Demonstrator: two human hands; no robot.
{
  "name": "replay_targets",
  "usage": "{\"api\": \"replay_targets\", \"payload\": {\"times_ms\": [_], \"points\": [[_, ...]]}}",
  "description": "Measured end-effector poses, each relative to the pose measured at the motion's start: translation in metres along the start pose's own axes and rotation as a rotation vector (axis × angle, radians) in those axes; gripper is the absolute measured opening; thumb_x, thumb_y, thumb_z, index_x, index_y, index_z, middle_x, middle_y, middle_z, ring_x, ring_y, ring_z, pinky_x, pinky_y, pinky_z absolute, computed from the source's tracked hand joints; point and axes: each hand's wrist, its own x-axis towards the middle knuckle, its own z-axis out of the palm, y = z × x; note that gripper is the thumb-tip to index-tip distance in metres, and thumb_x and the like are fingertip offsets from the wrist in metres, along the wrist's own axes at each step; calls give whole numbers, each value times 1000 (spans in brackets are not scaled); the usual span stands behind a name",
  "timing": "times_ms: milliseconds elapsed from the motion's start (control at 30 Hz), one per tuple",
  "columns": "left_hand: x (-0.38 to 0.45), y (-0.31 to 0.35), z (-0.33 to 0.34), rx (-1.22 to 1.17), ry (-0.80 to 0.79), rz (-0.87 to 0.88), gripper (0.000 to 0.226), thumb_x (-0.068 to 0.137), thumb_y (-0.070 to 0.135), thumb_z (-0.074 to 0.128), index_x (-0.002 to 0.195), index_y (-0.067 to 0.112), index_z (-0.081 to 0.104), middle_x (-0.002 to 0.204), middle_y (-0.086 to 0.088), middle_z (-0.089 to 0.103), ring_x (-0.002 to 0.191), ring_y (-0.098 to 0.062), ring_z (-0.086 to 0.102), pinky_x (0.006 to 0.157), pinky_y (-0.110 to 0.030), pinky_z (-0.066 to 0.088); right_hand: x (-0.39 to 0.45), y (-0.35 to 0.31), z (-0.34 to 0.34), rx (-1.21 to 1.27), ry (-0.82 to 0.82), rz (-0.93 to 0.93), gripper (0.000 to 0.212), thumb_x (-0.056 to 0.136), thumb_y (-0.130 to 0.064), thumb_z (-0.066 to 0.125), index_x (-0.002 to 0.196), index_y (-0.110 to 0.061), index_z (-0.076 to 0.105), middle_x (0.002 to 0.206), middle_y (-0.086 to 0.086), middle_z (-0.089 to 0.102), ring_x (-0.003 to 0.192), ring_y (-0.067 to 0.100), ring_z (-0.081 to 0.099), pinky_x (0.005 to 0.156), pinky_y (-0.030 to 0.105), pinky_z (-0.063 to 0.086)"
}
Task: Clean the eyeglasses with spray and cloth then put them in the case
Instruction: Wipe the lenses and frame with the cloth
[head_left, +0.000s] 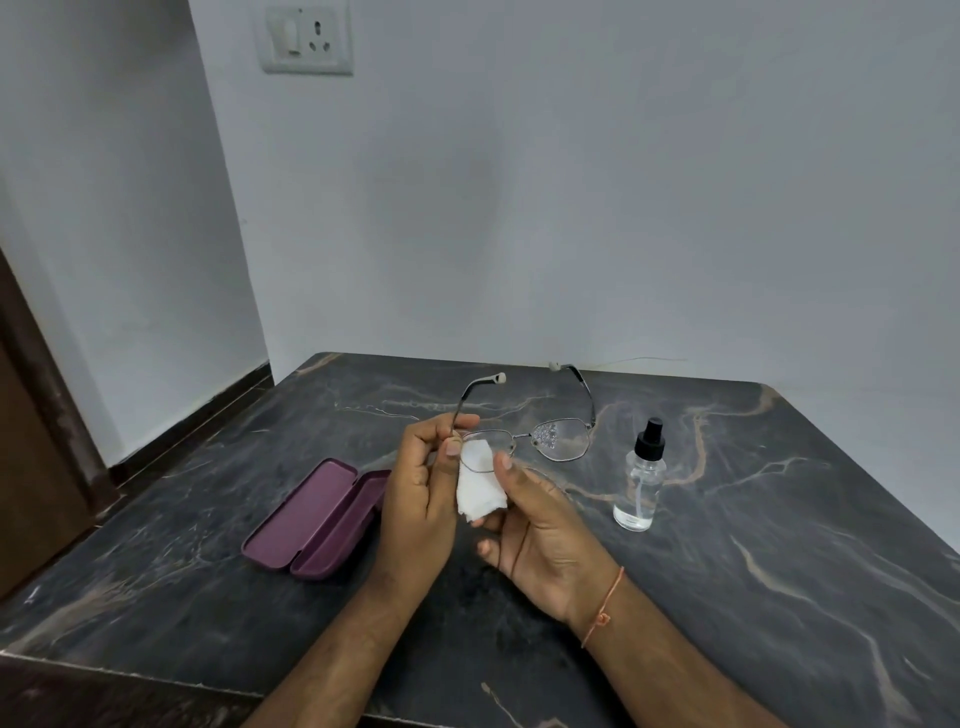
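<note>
Overhead, eyeglasses (524, 436) — thin wire frame, droplet-speckled lens

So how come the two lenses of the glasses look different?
The lens on the right has spray droplets clustered on it near the nose bridge, and nothing covers it. The lens on the left shows no droplets; the white cloth, held by the right hand, is pressed against it. The left hand pinches the frame beside that lens, while the droplet lens hangs free. Both sit in the same thin metal frame.
</note>
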Motion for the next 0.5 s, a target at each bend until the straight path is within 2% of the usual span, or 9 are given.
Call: {"api": "replay_targets", "payload": {"times_ms": [133,233,333,500], "points": [[2,0,0,-19,20,15,18,114,12,52,126,17,64,131,5,73,126,-17,70,100,-22,56,0,-1,1,-15,134,-53,38,70,-43,96,101,-22,87,87,0,75,67,8,67,50,21,49],[2,-1,1,-27,4,11,19,113,15,54,128,19,66,133,6,74,128,-16,70,100,-23,57,-1,-3,-1,15,158,-92,25,84,-31,88,108,-27,87,94,0,78,70,7,67,54,21,49],[2,-1,0,-66,9,-19,20,113,15,55,128,16,68,132,3,75,125,-17,72,98,-22,57,-1,-4,-2,45,111,-83,32,88,-31,88,119,-26,84,102,2,79,72,9,67,55,23,51],[4,1,0,-118,39,-92,19,110,24,57,118,25,75,122,-3,79,110,-20,77,86,-25,61,-1,-2,-1,9,-2,-48,60,66,-47,104,117,-22,83,99,3,76,72,9,65,55,23,50]]}}
